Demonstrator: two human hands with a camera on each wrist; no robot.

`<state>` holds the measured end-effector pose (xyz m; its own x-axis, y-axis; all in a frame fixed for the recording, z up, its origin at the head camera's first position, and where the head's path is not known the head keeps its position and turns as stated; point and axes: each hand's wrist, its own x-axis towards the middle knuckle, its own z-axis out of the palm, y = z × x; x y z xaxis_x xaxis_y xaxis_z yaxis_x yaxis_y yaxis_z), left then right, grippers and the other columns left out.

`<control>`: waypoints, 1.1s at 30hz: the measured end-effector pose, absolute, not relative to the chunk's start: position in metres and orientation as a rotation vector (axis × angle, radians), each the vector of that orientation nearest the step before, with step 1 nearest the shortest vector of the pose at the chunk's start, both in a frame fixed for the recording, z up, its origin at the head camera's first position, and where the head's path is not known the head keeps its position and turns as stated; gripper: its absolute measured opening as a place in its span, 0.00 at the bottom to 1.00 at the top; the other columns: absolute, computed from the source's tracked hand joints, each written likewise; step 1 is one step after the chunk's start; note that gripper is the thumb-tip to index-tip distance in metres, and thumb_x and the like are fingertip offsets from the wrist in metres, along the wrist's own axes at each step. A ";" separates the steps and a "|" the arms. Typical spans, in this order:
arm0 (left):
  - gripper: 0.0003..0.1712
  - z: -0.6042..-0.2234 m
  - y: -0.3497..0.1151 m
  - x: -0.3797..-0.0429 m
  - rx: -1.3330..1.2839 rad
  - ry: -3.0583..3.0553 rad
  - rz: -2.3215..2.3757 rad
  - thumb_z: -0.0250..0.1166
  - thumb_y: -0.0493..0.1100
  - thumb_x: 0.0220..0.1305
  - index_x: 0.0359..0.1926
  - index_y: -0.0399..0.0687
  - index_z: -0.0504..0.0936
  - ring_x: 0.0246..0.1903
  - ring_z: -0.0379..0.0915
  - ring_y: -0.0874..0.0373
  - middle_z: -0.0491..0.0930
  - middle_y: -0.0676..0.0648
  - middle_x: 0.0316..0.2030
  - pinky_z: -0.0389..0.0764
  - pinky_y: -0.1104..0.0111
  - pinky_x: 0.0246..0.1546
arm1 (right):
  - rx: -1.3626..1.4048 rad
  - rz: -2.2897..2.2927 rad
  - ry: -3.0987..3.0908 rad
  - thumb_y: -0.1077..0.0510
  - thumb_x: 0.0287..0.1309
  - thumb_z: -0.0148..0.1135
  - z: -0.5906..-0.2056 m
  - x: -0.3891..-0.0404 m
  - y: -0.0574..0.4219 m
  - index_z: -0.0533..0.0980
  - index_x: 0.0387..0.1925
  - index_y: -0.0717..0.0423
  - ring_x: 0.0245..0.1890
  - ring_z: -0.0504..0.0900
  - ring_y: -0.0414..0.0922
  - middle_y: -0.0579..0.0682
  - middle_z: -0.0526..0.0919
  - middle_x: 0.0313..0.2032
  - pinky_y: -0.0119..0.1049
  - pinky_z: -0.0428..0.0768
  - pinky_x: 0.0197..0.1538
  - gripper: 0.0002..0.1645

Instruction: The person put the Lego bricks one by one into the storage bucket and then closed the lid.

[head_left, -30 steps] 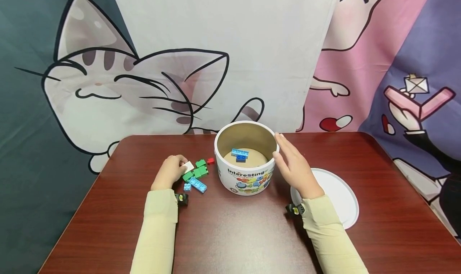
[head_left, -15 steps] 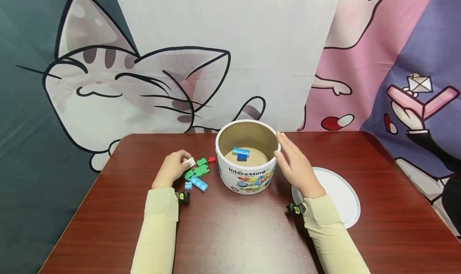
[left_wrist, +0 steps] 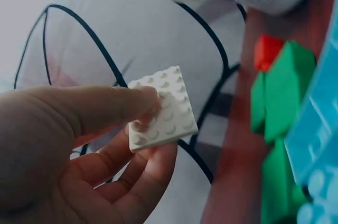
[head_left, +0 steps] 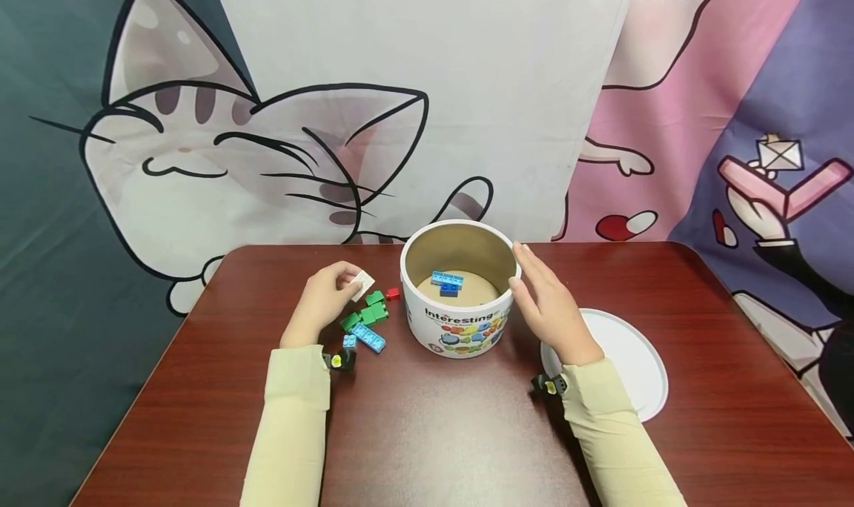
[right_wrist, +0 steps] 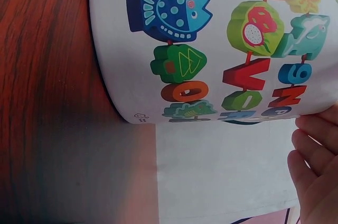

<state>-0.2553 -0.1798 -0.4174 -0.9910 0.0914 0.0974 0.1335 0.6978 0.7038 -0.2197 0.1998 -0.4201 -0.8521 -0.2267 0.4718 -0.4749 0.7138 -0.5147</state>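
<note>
My left hand (head_left: 323, 299) pinches a flat white studded building plate (left_wrist: 168, 105) between thumb and fingers, tilted and raised over the table. Just below it lie green bricks (head_left: 373, 313), a small red brick (head_left: 392, 293), a long light-blue brick (head_left: 368, 337) and a smaller light-blue one (head_left: 350, 341). To their right stands a round white tub (head_left: 460, 340) with printed pictures, its top uncovered. Inside are a light-blue brick (head_left: 447, 279) and a dark-blue brick (head_left: 449, 290). My right hand (head_left: 550, 310) rests its straight fingers against the tub's right side.
A round white lid (head_left: 637, 362) lies on the brown table (head_left: 427, 433), partly beneath my right forearm. Behind the table's back edge hangs a cloth backdrop (head_left: 507, 107) with cartoon drawings.
My left hand has lifted the white plate from beside the green bricks and turned it on edge. The right hand stays at the tub; the view has shifted slightly.
</note>
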 end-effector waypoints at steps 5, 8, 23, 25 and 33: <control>0.14 -0.407 -0.172 -0.252 -0.197 -2.793 -1.277 0.64 0.38 0.70 0.55 0.40 0.82 0.45 0.79 0.45 0.83 0.38 0.47 0.79 0.55 0.49 | 0.546 0.914 -2.541 0.51 0.74 0.55 -0.419 -0.219 0.199 0.61 0.77 0.55 0.75 0.60 0.53 0.55 0.64 0.75 0.57 0.62 0.72 0.35; 0.15 -0.402 -0.167 -0.250 -0.208 -2.753 -1.320 0.65 0.39 0.70 0.55 0.40 0.82 0.47 0.80 0.45 0.83 0.38 0.47 0.80 0.54 0.50 | 0.547 0.909 -2.542 0.50 0.74 0.55 -0.419 -0.219 0.200 0.61 0.77 0.54 0.75 0.60 0.52 0.54 0.63 0.75 0.56 0.61 0.73 0.35; 0.16 -0.375 -0.144 -0.232 -0.217 -2.510 -1.533 0.67 0.38 0.68 0.55 0.39 0.82 0.46 0.80 0.48 0.83 0.39 0.46 0.80 0.65 0.49 | 0.569 0.897 -2.542 0.49 0.75 0.53 -0.417 -0.219 0.199 0.61 0.76 0.57 0.76 0.59 0.53 0.55 0.63 0.75 0.59 0.62 0.72 0.35; 0.17 -0.373 -0.140 -0.231 -0.210 -2.458 -1.603 0.66 0.38 0.68 0.56 0.39 0.81 0.45 0.81 0.51 0.83 0.39 0.46 0.79 0.71 0.45 | 0.576 0.894 -2.533 0.49 0.75 0.53 -0.418 -0.219 0.199 0.61 0.76 0.57 0.75 0.60 0.53 0.56 0.64 0.74 0.59 0.62 0.72 0.35; 0.14 -0.365 -0.116 -0.223 -0.276 -2.272 -1.748 0.66 0.34 0.67 0.53 0.37 0.82 0.39 0.81 0.58 0.83 0.38 0.42 0.80 0.77 0.39 | 0.602 0.846 -2.500 0.51 0.74 0.54 -0.420 -0.220 0.199 0.61 0.75 0.59 0.75 0.60 0.54 0.56 0.64 0.74 0.47 0.58 0.76 0.35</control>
<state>-0.2232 -0.1156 -0.3650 -0.9479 -0.0085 0.3185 0.3057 0.2575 0.9167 -0.2201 0.1993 -0.4197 -0.8127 -0.2603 0.5213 -0.5234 0.7192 -0.4569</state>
